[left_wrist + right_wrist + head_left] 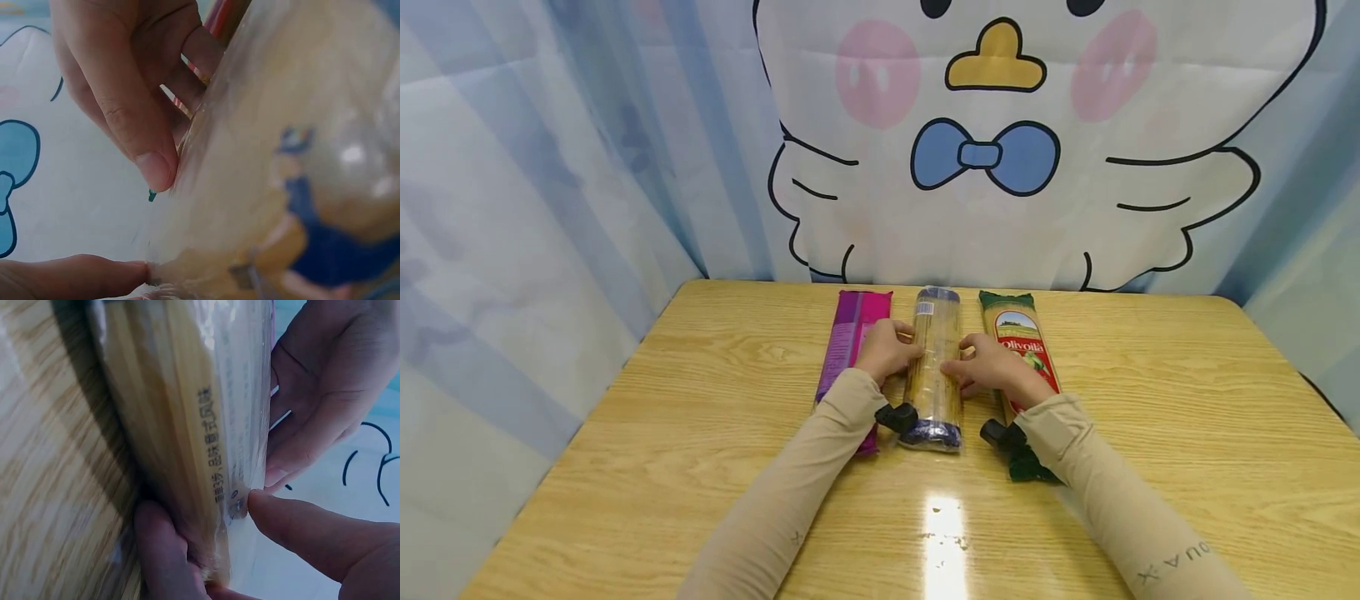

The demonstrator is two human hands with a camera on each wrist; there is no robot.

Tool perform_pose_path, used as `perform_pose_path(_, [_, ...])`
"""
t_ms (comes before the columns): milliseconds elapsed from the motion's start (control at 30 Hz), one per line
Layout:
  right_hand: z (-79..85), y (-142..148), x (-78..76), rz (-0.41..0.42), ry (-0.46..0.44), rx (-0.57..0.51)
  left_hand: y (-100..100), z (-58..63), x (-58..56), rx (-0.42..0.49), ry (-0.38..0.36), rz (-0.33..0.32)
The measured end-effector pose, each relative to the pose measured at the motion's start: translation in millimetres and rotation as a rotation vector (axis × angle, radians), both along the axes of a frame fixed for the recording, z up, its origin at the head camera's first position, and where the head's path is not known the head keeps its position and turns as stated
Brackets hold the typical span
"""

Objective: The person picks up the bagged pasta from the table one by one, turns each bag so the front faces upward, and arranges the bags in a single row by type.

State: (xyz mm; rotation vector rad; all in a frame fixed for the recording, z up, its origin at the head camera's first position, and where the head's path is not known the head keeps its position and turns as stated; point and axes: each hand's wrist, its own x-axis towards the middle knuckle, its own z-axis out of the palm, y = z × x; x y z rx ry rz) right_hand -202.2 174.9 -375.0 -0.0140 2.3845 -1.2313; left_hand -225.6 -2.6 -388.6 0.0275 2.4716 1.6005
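A clear-wrapped pack of spaghetti (936,392) with dark blue-purple ends lies lengthwise between both hands, at the middle of the wooden table. My left hand (889,348) grips its left edge, and my right hand (996,367) grips the right edge. Close up in the right wrist view, a right thumb (312,531) presses the wrapper (240,412) while other fingers curl beneath it. Printed blue artwork shows on the pack (325,250) in the left wrist view. Part of the left hand's fingers is hidden behind the pack there.
A purple and magenta packet (842,346) lies to the left, partly under the left forearm. On the right is a green-ended Olivoila pasta packet (1017,321), partly covered by the right hand and wrist. Behind the table (730,358) hangs a cartoon-printed curtain (865,192).
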Motion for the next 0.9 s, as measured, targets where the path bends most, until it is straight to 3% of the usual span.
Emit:
perform_pose_path(267, [1.2,-1.1,2.8,-0.025,-0.021,-0.040,0.5,-0.5,0.0,0.069,-0.037,0.014])
perform_pose_path(667, [-0.6,-5.2,0.7,-0.070,0.021,-0.077,1.1,-3.6,-1.0,0.113,-0.013,0.086])
perform_pose_path(900, [-0.5,-3.8,1.4,-0.066,0.059,-0.094,2.4,1.4,1.4,0.129,0.015,0.081])
